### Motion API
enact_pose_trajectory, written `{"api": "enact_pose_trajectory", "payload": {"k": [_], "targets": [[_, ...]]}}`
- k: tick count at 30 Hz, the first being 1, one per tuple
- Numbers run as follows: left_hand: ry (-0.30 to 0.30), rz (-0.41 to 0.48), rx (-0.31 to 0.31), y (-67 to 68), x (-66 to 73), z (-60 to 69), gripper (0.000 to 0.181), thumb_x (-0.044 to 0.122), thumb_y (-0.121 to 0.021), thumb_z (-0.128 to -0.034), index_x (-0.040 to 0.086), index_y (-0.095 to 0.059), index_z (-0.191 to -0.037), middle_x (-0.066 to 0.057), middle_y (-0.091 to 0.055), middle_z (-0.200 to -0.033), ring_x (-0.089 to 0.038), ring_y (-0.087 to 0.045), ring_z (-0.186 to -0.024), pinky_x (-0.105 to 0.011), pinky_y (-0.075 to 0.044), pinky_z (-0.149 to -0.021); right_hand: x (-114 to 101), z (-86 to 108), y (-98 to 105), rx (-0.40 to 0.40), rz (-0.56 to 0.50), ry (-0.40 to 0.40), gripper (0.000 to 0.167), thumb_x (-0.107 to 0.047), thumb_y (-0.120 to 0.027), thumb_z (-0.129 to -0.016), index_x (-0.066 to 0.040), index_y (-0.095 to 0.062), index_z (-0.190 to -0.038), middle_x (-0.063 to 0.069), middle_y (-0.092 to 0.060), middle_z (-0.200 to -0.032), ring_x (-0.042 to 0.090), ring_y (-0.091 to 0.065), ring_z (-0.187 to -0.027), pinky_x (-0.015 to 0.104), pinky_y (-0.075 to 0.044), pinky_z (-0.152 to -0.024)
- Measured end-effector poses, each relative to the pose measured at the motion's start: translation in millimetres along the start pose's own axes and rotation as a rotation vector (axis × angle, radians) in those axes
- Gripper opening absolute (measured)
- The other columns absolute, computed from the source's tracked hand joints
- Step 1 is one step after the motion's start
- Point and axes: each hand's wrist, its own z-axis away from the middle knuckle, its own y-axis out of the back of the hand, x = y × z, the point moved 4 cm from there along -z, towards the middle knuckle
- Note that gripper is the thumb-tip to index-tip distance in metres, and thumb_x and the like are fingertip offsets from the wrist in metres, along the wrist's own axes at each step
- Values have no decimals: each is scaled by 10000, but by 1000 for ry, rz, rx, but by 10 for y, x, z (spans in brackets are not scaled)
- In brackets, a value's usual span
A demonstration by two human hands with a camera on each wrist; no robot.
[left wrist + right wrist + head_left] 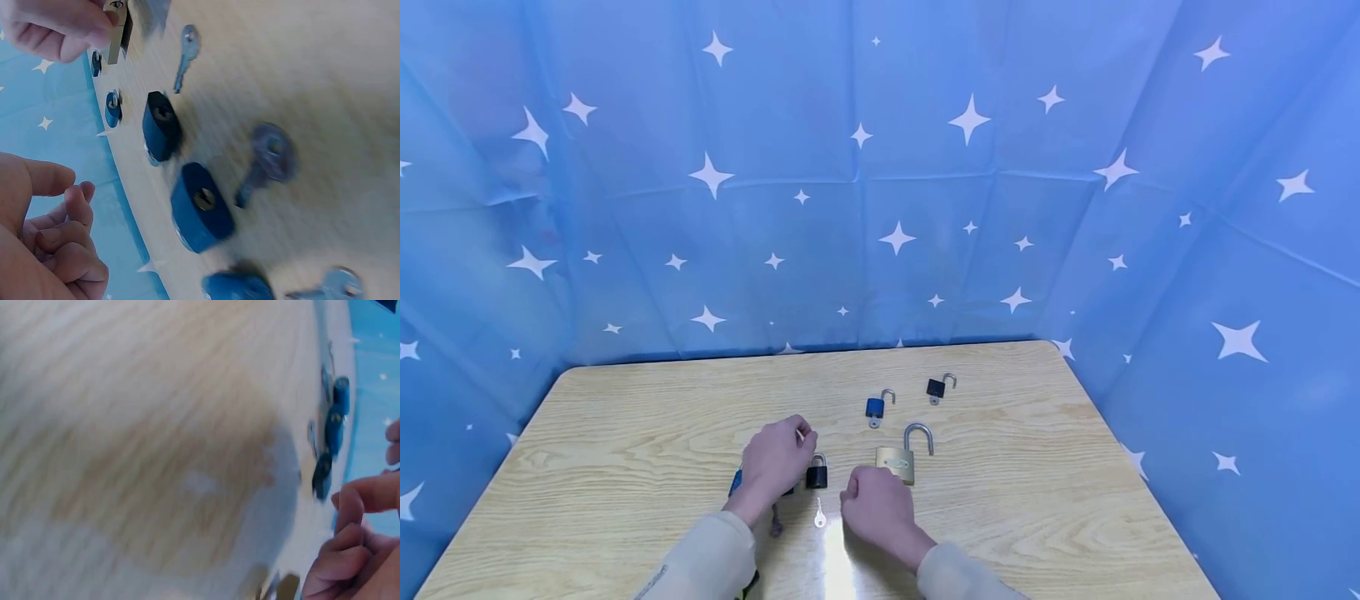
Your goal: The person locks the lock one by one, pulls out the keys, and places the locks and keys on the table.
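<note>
My left hand (778, 454) hovers above the row of closed padlocks, its fingers loosely bent and nothing visible in them. A black padlock (817, 477) stands just right of it. Beside that, in the left wrist view, are a dark blue padlock (201, 212) and another blue padlock (237, 286), keyholes showing. A loose key (189, 50) lies before the black one, and a darker key (273, 151) before the blue. My right hand (880, 504), fingers curled, is close against a brass padlock (905, 460) with its shackle open; nothing shows in its grasp.
Farther back on the wooden table (1037, 467) lie an open blue padlock (875, 407) and an open black padlock (936, 388), each with a key in it. One more key (342, 284) lies by the last blue padlock. A star-patterned blue curtain (820, 217) hangs behind.
</note>
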Motion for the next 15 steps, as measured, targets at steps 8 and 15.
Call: {"api": "enact_pose_trajectory", "payload": {"k": [8,15], "targets": [[-42,-16,-62,-172,182,-190,173,288,-581,-950,148,-659,-883,35,-528,-541,-138,-467,-450,-279,-345,-416,242,-40,277,8,-69,-62,185,-157,-630,-834,-169,-570,-659,-70,-562,-636,94,-482,-549,261,-378,-488],[-32,-39,-85,-382,356,-357,172,278,-594,-940,129,-662,-887,-5,-617,-683,-169,-523,-539,-318,-396,-473,457,-75,447,49,-43,-143,170,-180,-607,-864,-173,-573,-698,-50,-562,-640,126,-494,-561,282,-376,-487]]}}
